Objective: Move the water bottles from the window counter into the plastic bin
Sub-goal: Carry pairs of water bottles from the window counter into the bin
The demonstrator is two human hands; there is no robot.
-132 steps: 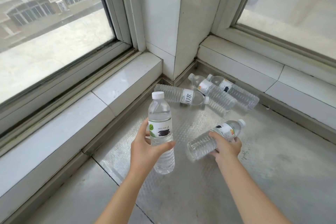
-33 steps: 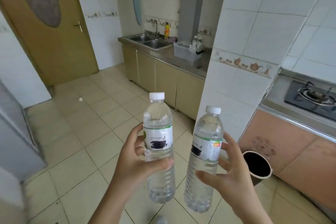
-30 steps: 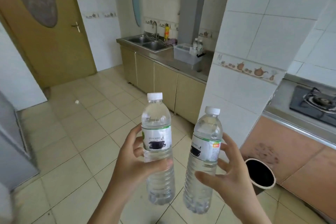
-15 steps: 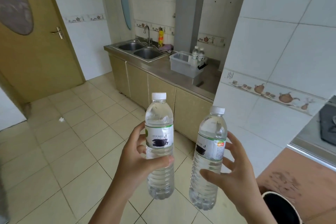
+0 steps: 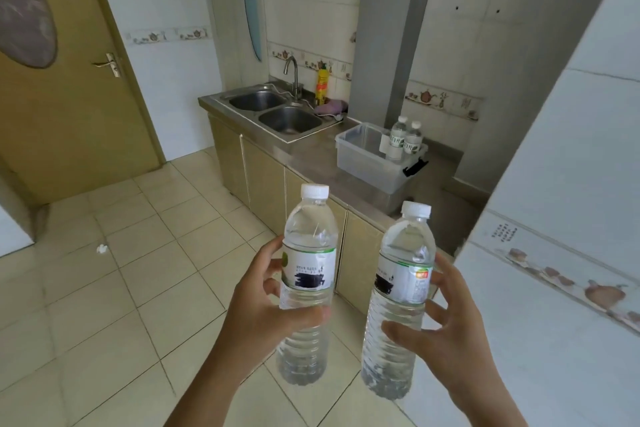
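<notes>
I hold two clear water bottles with white caps upright in front of me. My left hand (image 5: 258,312) grips the left bottle (image 5: 309,246) around its label. My right hand (image 5: 450,333) grips the right bottle (image 5: 403,260) from the right side, fingers spread around its lower half. Ahead, on the steel kitchen counter, stands the translucent plastic bin (image 5: 367,166) with black latches. Two more bottles (image 5: 405,139) stand upright in its far right corner. The window counter is out of view.
A double steel sink (image 5: 273,111) with a tap and a yellow bottle lies left of the bin. A white tiled wall corner (image 5: 554,218) juts out on my right. A wooden door (image 5: 69,90) is at the left, with beige floor tiles between.
I took the two bottles from the window counter and turned into the kitchen. Over the last second the counter and bin have come closer; both hands keep their grips.
</notes>
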